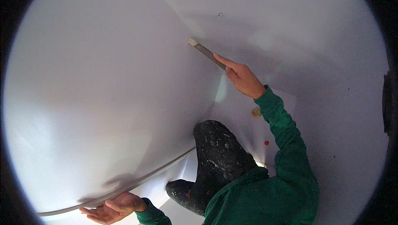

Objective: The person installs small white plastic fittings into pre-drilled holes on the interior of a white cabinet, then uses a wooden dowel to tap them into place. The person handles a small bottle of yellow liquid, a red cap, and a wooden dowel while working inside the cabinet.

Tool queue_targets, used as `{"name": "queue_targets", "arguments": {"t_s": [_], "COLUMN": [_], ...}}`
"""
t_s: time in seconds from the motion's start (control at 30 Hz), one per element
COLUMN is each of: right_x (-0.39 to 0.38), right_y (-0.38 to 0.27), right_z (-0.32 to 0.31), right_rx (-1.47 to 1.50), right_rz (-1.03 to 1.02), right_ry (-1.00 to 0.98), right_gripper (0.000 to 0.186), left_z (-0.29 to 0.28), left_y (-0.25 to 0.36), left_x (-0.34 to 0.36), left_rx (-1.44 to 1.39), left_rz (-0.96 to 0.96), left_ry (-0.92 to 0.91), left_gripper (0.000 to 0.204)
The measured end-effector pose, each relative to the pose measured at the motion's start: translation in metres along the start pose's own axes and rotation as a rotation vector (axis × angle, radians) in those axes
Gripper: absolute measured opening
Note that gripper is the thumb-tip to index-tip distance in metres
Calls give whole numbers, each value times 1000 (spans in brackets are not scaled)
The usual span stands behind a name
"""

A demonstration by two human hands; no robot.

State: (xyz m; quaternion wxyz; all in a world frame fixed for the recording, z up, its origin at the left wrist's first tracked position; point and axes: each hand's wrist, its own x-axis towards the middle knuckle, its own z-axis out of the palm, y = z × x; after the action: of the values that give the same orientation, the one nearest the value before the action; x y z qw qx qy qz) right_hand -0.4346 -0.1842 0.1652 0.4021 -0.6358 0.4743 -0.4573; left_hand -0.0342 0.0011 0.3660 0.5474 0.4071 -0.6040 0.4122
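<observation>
My right hand (244, 79) is closed around a narrow, flat grey-brown stick (206, 53) with a pale end, its index finger stretched along it. The pale tip lies close to the corner where two white walls meet; whether it touches, I cannot tell. Low on the left, my left hand (116, 208) is palm up with its fingers apart and nothing in it. It is at the thin grey edge (153, 172) of the large white wall panel (95, 100), seemingly against it.
My legs in paint-spattered black trousers (219, 150) are beside the panel. A yellowish round thing (256, 112) and a small red disc (266, 143) are below my right forearm. A small dark loop (220, 14) shows on the far white surface. Something dark (387, 102) is at the right rim.
</observation>
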Motion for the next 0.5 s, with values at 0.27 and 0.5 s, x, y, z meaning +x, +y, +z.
{"name": "queue_targets", "arguments": {"t_s": [0.27,0.5], "right_x": [1,3], "right_y": [-5,3], "right_z": [-2,-2], "right_rx": [-6,1], "right_rz": [68,-4], "right_ry": [-40,-26], "right_gripper": [56,57], "left_z": [2,4], "left_y": [3,3], "left_x": [2,4], "left_rx": [17,-12], "left_rz": [37,44], "left_ry": [-4,-9], "left_gripper": [60,60]}}
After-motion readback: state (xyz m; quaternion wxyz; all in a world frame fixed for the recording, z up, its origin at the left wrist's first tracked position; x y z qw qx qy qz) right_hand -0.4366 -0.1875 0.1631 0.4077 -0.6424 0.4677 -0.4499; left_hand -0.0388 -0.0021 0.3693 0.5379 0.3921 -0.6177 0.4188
